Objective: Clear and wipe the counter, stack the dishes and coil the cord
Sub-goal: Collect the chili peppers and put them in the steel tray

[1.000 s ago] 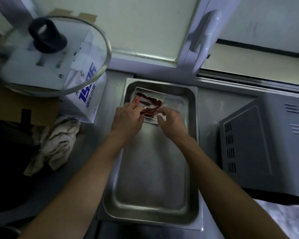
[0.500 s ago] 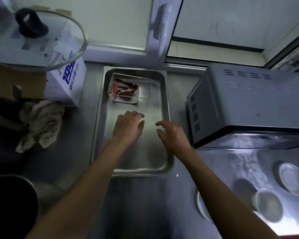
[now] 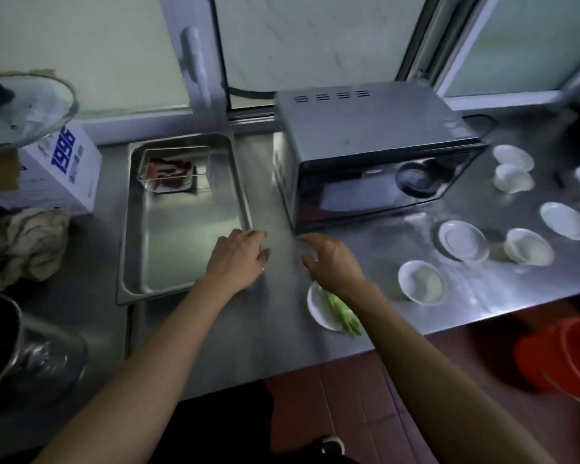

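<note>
Both hands are seen over the steel tabletop (image 3: 318, 360) at the centre. The left hand (image 3: 236, 262) is held flat with loose fingers, empty, just beside the tray (image 3: 133, 262) at its 9 o'clock. The right hand (image 3: 329, 261) is held loosely curled, holding nothing that can be made out, just in front of the oven (image 3: 372, 142). A plate (image 3: 318, 306) with green stalks (image 3: 344, 314) is partly hidden under the right wrist. A clear box (image 3: 173, 172) of red pieces is seen in the tray's far end. White dishes (image 3: 462, 241) are scattered at 3 o'clock. A cloth (image 3: 31, 244) is crumpled at 9 o'clock, and a cord (image 3: 248, 92) is seen behind the oven.
</note>
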Tool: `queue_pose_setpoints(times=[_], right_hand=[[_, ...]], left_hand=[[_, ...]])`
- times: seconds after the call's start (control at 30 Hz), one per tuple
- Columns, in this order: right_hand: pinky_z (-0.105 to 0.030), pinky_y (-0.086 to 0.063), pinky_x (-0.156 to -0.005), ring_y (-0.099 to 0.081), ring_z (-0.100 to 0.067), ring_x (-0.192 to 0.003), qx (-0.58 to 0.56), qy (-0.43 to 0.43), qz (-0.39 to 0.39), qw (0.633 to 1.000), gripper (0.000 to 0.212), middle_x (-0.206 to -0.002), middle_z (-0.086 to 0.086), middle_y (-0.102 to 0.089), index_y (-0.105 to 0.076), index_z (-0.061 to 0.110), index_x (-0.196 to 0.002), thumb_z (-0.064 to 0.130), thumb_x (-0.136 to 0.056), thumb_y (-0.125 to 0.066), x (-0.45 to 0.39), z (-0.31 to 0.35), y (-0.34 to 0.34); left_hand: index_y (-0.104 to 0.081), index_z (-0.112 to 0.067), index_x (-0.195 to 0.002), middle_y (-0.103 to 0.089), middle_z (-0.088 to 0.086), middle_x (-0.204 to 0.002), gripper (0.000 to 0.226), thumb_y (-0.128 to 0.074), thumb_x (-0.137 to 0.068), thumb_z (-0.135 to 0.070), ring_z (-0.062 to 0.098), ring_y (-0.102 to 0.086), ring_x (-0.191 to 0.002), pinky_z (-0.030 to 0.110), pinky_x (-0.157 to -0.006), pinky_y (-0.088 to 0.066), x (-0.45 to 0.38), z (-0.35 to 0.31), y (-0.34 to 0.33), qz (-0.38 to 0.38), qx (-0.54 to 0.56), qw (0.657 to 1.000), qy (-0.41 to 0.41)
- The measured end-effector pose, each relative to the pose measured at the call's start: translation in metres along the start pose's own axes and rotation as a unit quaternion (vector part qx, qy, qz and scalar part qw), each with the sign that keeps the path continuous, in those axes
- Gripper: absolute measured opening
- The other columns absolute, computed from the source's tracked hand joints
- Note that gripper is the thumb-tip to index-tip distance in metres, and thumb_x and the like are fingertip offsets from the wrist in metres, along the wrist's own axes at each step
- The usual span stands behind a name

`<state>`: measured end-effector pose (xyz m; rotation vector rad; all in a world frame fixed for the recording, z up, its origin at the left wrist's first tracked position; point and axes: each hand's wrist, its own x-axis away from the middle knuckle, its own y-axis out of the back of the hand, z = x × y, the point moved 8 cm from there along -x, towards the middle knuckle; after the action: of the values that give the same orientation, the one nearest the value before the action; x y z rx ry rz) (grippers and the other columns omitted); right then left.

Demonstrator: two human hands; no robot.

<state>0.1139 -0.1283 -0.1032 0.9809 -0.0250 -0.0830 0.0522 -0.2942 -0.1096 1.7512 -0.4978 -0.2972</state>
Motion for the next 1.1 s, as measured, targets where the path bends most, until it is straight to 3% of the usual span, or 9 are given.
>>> queue_pose_setpoints(times=[0.17, 0.53, 0.8, 1.0, 1.1], right_hand=[[-0.044, -0.053, -0.087, -0.063, -0.034, -0.109, 0.018, -0.028, -0.055, 0.998, 0.037, -0.122, -0.009, -0.068, -0.065, 0.018, -0.126, 0.02, -0.089, -0.063, 0.075, -0.055, 0.061], [-0.037, -0.047, -0.093, -0.059, -0.027, -0.116, -0.006, -0.14, -0.135, 0.981, 0.037, -0.131, -0.001, -0.064, -0.062, 0.02, -0.129, 0.02, -0.093, -0.061, 0.197, -0.16, 0.16], [-0.04, -0.048, -0.096, -0.059, -0.024, -0.119, 0.006, -0.184, -0.19, 0.964, 0.037, -0.131, 0.001, -0.064, -0.063, 0.023, -0.129, 0.026, -0.092, -0.064, 0.249, -0.213, 0.212], [-0.036, -0.05, -0.092, -0.066, -0.019, -0.103, -0.003, -0.236, -0.222, 0.946, 0.036, -0.129, 0.006, -0.065, -0.063, 0.028, -0.128, 0.029, -0.091, -0.064, 0.279, -0.256, 0.248], [-0.037, -0.051, -0.091, -0.063, -0.018, -0.106, 0.0, -0.256, -0.229, 0.939, 0.035, -0.124, 0.006, -0.067, -0.063, 0.029, -0.126, 0.03, -0.091, -0.063, 0.288, -0.28, 0.262]], left_hand=[[-0.054, -0.021, -0.136, -0.06, 0.003, -0.134, 0.043, -0.053, -0.096, -0.038, 0.028, -0.053, -0.123, 0.045, -0.095, -0.046, 0.022, -0.095, -0.005, -0.01, -0.009, 0.998, -0.062], [-0.049, -0.023, -0.141, -0.054, -0.003, -0.14, 0.047, -0.047, -0.1, -0.045, 0.023, -0.049, -0.125, 0.041, -0.098, -0.043, 0.039, -0.27, -0.011, -0.011, -0.017, 0.984, -0.179], [-0.05, -0.024, -0.141, -0.055, -0.003, -0.139, 0.045, -0.047, -0.099, -0.043, 0.021, -0.048, -0.125, 0.038, -0.099, -0.041, 0.028, -0.37, -0.018, 0.002, -0.027, 0.967, -0.252], [-0.053, -0.023, -0.136, -0.059, -0.002, -0.133, 0.041, -0.047, -0.1, -0.042, 0.023, -0.052, -0.119, 0.04, -0.096, -0.043, 0.016, -0.442, -0.03, 0.008, -0.019, 0.954, -0.3], [-0.055, -0.022, -0.135, -0.061, 0.0, -0.13, 0.041, -0.047, -0.1, -0.041, 0.023, -0.054, -0.117, 0.038, -0.095, -0.045, 0.006, -0.473, -0.044, 0.018, -0.008, 0.946, -0.323]])
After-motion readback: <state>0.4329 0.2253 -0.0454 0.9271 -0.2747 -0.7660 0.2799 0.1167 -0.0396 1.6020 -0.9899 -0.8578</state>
